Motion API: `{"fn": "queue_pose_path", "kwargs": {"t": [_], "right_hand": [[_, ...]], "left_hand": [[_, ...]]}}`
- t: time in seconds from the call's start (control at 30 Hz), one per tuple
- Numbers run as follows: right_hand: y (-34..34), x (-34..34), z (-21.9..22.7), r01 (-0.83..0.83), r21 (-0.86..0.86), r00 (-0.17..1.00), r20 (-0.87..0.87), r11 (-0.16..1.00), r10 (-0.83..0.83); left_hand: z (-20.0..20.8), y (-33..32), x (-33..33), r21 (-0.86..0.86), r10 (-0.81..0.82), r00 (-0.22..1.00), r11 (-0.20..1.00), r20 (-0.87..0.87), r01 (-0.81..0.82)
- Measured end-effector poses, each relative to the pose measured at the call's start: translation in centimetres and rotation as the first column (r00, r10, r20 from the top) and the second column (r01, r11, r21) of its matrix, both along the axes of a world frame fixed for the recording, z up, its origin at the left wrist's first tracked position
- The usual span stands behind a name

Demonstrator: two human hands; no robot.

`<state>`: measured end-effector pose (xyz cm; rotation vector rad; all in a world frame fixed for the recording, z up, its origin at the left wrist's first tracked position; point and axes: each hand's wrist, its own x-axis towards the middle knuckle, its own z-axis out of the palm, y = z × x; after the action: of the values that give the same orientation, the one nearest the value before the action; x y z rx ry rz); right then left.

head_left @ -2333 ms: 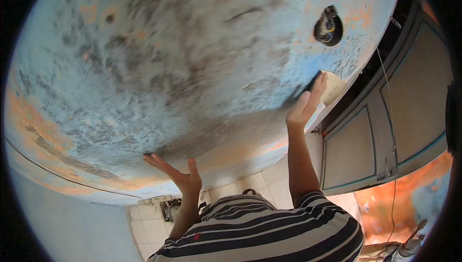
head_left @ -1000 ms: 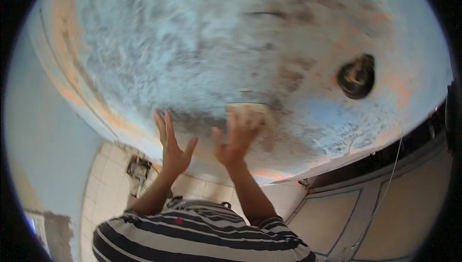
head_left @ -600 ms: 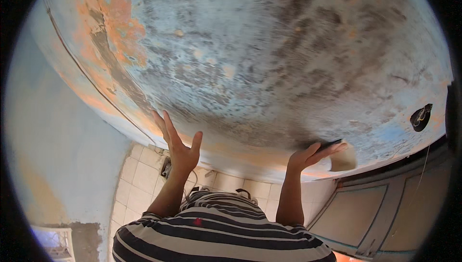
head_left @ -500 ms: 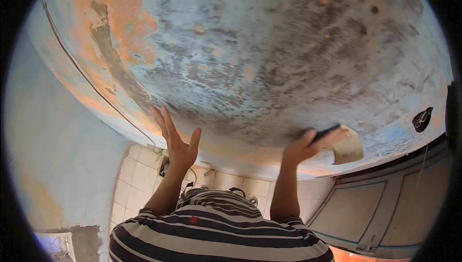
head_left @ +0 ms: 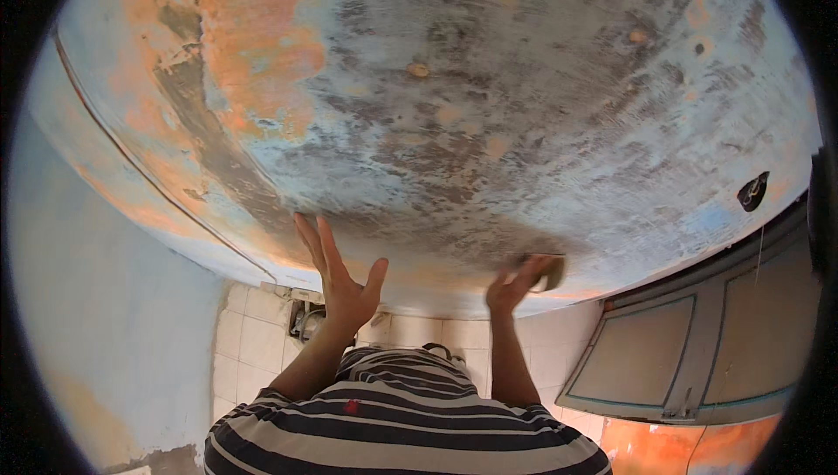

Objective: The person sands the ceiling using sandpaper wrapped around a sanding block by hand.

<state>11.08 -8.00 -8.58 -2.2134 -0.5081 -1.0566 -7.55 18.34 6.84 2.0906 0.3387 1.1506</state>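
Note:
A patchy wall, pale blue with dark grey and orange areas, fills the space before me. My left hand has its fingers spread, with the fingertips at the lower part of this wall. To the right, my right hand grips a sheet of sandpaper against the wall surface. The sheet's beige back curls out beside the fingers. Some motion blur lies over that hand, and the dark block behind the paper, seen earlier, is mostly hidden now.
At the far right, a dark hole in the wall shows loose wires. Below it stand grey-brown panelled doors. A thin cable runs down the left side of the wall. Light tiles cover the floor, near a small box with wires.
My right hand has moved left with the sandpaper, and less of the sheet shows. In the picture, my left hand appears slightly lower and further right, as the view has shifted.

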Motion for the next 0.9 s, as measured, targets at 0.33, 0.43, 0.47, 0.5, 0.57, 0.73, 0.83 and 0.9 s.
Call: {"fn": "queue_pose_path", "kwargs": {"t": [0.33, 0.43, 0.47, 0.5, 0.57, 0.73, 0.83, 0.9], "right_hand": [[-8.4, 4.9, 20.6, -0.077, 0.358, 0.98, 0.199, 0.931, 0.005], [-7.9, 4.6, 17.2, -0.185, 0.038, 0.946, 0.279, 0.982, 0.168], [-8.7, 4.4, 16.2, -0.209, -0.128, 0.943, 0.238, 0.97, 0.234], [-10.3, 4.5, 15.3, -0.221, -0.292, 0.942, 0.184, 0.931, 0.281], [-13.5, 6.2, 12.8, -0.173, -0.241, 0.952, 0.207, 0.955, 0.224], [-24.1, 12.8, 11.9, -0.15, 0.152, 0.977, 0.172, 0.977, 0.124], [-29.4, 15.6, 18.7, 0.0, 0.318, 0.977, 0.2, 0.948, -0.067], [-30.9, 16.5, 22.1, -0.037, 0.353, 0.963, 0.263, 0.935, -0.061]], "left_hand": [[0.2, -8.8, 3.6, 0.019, -0.074, 0.997, 0.997, -0.005, 0.074], [0.2, -12.5, 5.2, 0.037, -0.086, 0.996, 0.996, -0.01, 0.086], [0.1, -13.9, 5.9, 0.029, -0.086, 0.996, 0.996, -0.022, 0.086], [0.1, -15.5, 6.8, 0.016, -0.097, 0.995, 0.995, -0.035, 0.097], [0.3, -18.1, 8.3, 0.026, -0.096, 0.995, 0.995, -0.039, 0.097], [-0.2, -24.0, 11.5, 0.01, -0.048, 0.994, 0.999, -0.094, 0.049], [-0.6, -27.1, 13.0, -0.023, -0.006, 0.998, 1.0, -0.07, 0.004], [-1.0, -29.2, 14.1, -0.092, -0.01, 0.997, 0.996, -0.08, 0.003]]}}
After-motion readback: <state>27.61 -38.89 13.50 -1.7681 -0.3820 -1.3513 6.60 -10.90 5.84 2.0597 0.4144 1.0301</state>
